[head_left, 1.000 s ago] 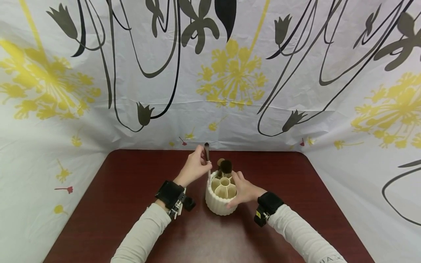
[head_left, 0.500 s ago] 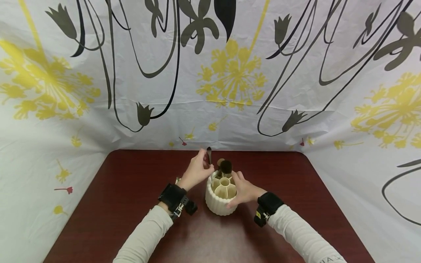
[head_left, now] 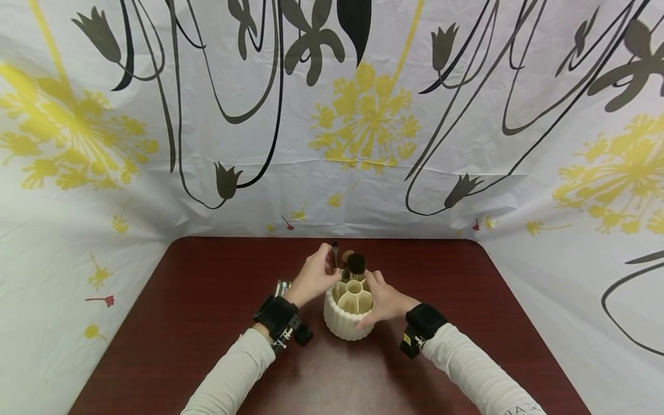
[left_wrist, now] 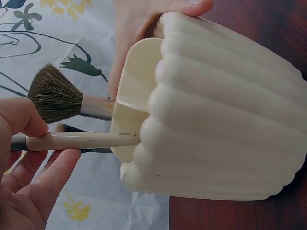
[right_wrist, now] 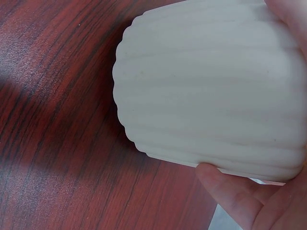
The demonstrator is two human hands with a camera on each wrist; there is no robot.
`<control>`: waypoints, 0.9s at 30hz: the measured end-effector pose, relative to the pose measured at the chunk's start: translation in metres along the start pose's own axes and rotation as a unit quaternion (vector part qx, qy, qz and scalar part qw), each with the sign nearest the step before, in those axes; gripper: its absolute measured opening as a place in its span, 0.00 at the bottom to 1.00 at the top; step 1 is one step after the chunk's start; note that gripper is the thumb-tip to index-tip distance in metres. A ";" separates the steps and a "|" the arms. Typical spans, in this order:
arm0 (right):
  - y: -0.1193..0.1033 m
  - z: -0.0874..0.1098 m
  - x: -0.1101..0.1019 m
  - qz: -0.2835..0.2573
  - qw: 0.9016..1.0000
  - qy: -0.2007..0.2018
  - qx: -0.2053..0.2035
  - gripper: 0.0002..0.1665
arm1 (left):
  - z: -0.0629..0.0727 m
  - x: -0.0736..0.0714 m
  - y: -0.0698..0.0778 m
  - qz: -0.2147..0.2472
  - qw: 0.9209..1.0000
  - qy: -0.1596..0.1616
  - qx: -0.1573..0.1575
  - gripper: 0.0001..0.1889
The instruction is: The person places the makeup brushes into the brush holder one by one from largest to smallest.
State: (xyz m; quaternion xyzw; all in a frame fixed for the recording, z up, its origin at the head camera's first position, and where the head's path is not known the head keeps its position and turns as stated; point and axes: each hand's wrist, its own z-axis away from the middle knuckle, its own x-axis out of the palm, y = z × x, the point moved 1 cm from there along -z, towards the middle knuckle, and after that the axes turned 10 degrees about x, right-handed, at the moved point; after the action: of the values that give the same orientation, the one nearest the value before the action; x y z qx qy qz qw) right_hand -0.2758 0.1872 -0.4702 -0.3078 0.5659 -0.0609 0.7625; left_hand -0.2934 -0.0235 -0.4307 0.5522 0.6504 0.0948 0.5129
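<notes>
A ribbed cream brush holder [head_left: 344, 320], divided inside into several compartments, stands upright on the table. My left hand [head_left: 317, 274] pinches a makeup brush [left_wrist: 81, 141] by its pale handle between thumb and fingers. The handle's lower end dips into a compartment at the holder's left side, bristles upward. Behind it, a fluffy dark makeup brush [left_wrist: 56, 95] and a tan-tipped one [head_left: 347, 255] stand in the holder. My right hand [head_left: 384, 300] grips the holder's right side near the rim, its fingers around the ribbed wall [right_wrist: 206, 91].
The dark red wooden table [head_left: 218, 300] has rounded far corners. A white cloth [head_left: 358, 196] with yellow and grey flowers hangs behind and at both sides. Wrist cameras are strapped to both arms.
My left hand has moved down and slightly right, lowering the brush handle into the holder. The right hand and the holder have stayed in place.
</notes>
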 end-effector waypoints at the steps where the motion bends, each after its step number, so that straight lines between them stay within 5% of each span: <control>1: 0.000 0.000 0.000 -0.001 1.000 0.000 -0.001 0.79 | 0.001 0.000 0.000 -0.002 1.000 0.001 0.001 0.17; 27: 0.002 -0.001 0.001 -0.004 1.000 -0.001 -0.011 0.79 | 0.011 0.012 -0.009 -0.022 1.000 -0.012 0.008 0.16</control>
State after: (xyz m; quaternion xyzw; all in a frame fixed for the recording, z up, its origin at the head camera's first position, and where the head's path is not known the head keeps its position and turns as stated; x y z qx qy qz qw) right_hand -0.2770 0.1881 -0.4728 -0.3183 0.5646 -0.0571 0.7593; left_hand -0.2885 -0.0222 -0.4485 0.5432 0.6569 0.0720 0.5180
